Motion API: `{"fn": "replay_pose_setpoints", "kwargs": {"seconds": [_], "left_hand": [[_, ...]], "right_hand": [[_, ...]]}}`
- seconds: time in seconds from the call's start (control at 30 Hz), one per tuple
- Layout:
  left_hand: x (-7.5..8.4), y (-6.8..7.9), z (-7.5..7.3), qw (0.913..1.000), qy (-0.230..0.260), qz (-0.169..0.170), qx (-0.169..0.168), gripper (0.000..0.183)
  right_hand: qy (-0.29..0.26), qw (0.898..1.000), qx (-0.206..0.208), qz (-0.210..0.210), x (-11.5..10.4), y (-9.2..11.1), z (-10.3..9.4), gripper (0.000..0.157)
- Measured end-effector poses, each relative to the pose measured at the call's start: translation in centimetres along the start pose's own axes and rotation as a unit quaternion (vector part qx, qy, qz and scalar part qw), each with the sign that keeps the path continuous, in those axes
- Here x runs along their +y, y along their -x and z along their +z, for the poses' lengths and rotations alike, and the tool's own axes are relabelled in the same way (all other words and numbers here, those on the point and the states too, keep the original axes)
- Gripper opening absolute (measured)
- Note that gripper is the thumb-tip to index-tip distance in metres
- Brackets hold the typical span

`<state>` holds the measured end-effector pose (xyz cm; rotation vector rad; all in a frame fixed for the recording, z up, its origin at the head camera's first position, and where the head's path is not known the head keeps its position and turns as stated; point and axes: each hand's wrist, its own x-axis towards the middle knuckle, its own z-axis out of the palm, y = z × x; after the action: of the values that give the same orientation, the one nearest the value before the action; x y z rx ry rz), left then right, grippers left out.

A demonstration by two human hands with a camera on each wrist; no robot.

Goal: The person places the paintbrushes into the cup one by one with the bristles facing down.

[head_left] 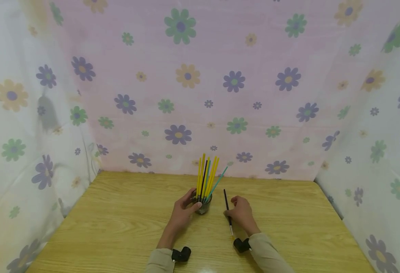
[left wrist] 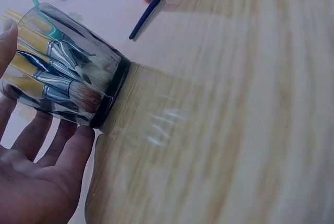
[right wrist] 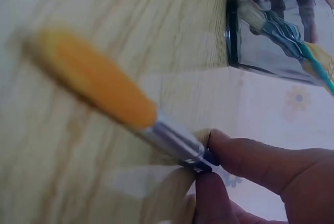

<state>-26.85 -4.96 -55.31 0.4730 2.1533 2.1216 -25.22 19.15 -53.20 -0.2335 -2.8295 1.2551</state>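
Note:
A clear drinking glass [head_left: 204,208] stands on the wooden table with several paintbrushes [left wrist: 83,94] in it, bristles down. Their yellow, dark and teal handles rise above the rim, and one teal handle [head_left: 219,180] leans to the right. My left hand [head_left: 182,213] holds the glass from its left side, thumb near the rim and fingers around the far side. To the right of the glass, my right hand [head_left: 242,213] pinches a single paintbrush [head_left: 226,199] between thumb and fingers. This brush has a black handle, a silver ferrule and orange bristles [right wrist: 99,80] that point toward me.
The wood-grain table [head_left: 118,220] ends at a flowered curtain [head_left: 206,113] behind, with more curtain on both sides. Black wrist cameras sit at the left cuff [head_left: 160,259] and the right cuff [head_left: 262,244].

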Motion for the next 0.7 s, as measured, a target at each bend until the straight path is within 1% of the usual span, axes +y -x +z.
{"fn": "replay_pose_setpoints", "kwargs": {"seconds": [0.1, 0.23, 0.47, 0.7], "left_hand": [[-0.04, 0.01, -0.03, 1.0, -0.002, -0.003, 0.002, 0.064], [-0.05, 0.0, -0.04, 1.0, -0.002, -0.003, 0.002, 0.064], [0.04, 0.05, 0.02, 1.0, 0.0, 0.003, 0.005, 0.062], [-0.22, -0.01, 0.05, 1.0, -0.001, -0.006, 0.008, 0.062]], "right_hand": [[0.02, 1.0, -0.004, -0.016, -0.13, -0.03, -0.03, 0.045], [0.039, 0.999, -0.006, -0.018, -0.28, -0.01, -0.19, 0.043], [0.042, 0.999, -0.007, -0.001, -0.47, 0.05, -0.34, 0.054], [0.038, 0.999, -0.008, 0.012, -0.34, -0.13, -0.32, 0.056]]}}
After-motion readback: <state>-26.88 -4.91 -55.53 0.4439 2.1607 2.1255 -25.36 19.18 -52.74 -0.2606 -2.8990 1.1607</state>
